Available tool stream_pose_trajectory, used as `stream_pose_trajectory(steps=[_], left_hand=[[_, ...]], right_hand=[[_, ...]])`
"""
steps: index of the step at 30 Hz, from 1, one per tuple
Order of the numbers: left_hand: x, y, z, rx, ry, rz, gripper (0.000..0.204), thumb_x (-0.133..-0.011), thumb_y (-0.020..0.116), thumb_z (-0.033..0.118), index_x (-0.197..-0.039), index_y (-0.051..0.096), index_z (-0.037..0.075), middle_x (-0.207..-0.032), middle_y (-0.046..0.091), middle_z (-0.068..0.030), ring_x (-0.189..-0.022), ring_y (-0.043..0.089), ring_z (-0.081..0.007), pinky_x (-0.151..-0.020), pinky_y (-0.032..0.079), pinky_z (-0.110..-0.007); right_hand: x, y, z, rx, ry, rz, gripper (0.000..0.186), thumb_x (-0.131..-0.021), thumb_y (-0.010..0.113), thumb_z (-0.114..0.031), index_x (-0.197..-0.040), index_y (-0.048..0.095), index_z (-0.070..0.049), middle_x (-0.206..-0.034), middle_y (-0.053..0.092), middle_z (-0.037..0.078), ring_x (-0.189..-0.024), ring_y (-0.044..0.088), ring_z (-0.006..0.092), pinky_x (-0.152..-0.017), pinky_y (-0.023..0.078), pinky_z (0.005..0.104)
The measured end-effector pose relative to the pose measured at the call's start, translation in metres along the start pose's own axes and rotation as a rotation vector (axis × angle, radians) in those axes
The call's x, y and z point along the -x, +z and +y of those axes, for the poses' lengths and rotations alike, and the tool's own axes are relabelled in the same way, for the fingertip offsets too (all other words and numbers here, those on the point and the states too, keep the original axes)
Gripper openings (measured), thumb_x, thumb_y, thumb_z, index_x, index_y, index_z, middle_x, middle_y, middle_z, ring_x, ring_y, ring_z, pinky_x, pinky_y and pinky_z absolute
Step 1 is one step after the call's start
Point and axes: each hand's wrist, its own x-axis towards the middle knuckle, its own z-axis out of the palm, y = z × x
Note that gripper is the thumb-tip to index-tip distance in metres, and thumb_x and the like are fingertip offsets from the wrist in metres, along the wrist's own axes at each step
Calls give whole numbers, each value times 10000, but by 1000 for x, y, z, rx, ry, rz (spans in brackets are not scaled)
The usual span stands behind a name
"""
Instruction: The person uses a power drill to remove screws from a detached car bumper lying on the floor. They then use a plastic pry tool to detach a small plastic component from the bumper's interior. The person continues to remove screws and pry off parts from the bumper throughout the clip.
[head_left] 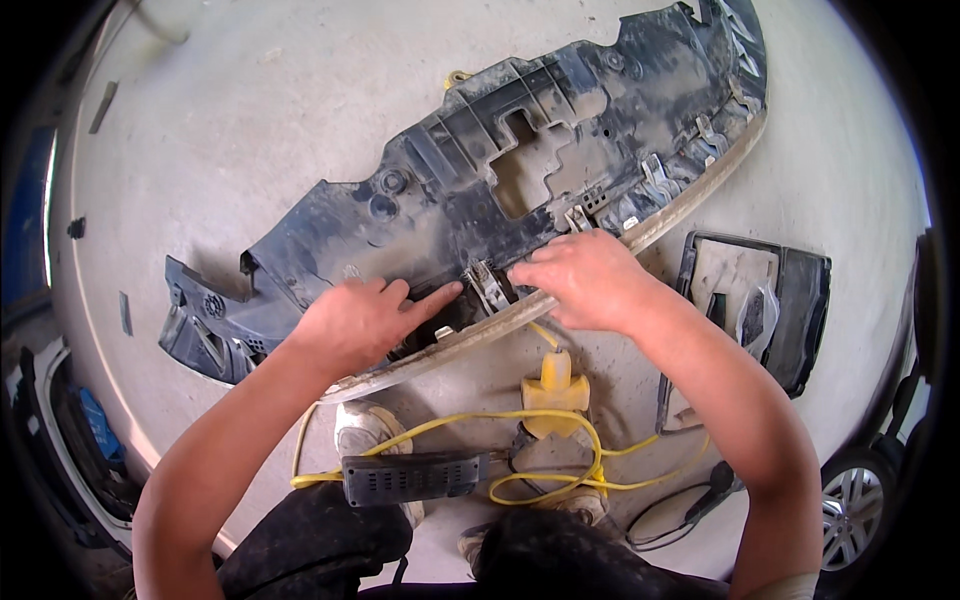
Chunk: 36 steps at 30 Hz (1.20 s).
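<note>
A long black plastic car bumper (430,230), dusty, with a pale rim along its near side, lies diagonally before me. My left hand (370,320) rests on its lower middle, index finger stretched toward a silvery metal bracket (489,288) and the other fingers bent. My right hand (577,275) is closed on the bumper's near edge just right of that bracket, its fingertips partly hidden. More metal clips (655,178) sit along the edge to the right.
Below the bumper are a yellow plug block (555,405) with looped cable, a black vented strip (414,478) and my shoes. A black panel (805,320) lies right. A car wheel (852,510) stands lower right; car parts (60,420) are at left.
</note>
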Motion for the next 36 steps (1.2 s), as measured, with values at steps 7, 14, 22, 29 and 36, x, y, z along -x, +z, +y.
stream_pose_trajectory(steps=[7, 14, 22, 29, 36], left_hand=[[-5, 6, 3, -39, -22, 61, 687, -867, 591, 132, -1528, 467, 275, -778, 577, -35, -674, 626, -187, -573, 523, -318], [-5, 6, 9, -33, -51, 50, 757, -832, 604, 98, -1546, 434, 279, -773, 554, -20, -700, 623, -193, -599, 521, -329], [12, 8, 3, -1, -24, 51, 755, -834, 614, 98, -1546, 436, 278, -777, 550, -28, -700, 628, -194, -612, 518, -332], [-3, 4, 8, 21, -42, 5, 725, -865, 599, 116, -1548, 429, 290, -777, 580, -41, -702, 641, -204, -607, 525, -336], [-4, 5, 12, 33, -80, -16, 709, -877, 592, 130, -1552, 423, 265, -795, 617, -68, -711, 656, -234, -635, 547, -352]], right_hand=[[0, 2, 0, -11, -8, 9, 346, -734, 776, -137, -1057, 656, -160, -940, 717, 44, -959, 702, 262, -781, 561, 415], [0, -1, 0, -9, 4, -16, 362, -733, 782, -143, -1071, 651, -157, -954, 714, 40, -970, 698, 261, -784, 558, 415], [-2, -3, -2, -25, 19, -29, 381, -733, 785, -138, -1088, 648, -160, -963, 714, 43, -985, 695, 266, -803, 554, 418], [-1, -3, -2, -27, 18, -35, 365, -741, 775, -126, -1083, 652, -164, -960, 716, 43, -970, 698, 269, -792, 553, 423], [-2, -2, -2, -19, 14, -38, 364, -737, 780, -136, -1073, 642, -162, -950, 710, 40, -966, 697, 269, -792, 554, 427]])
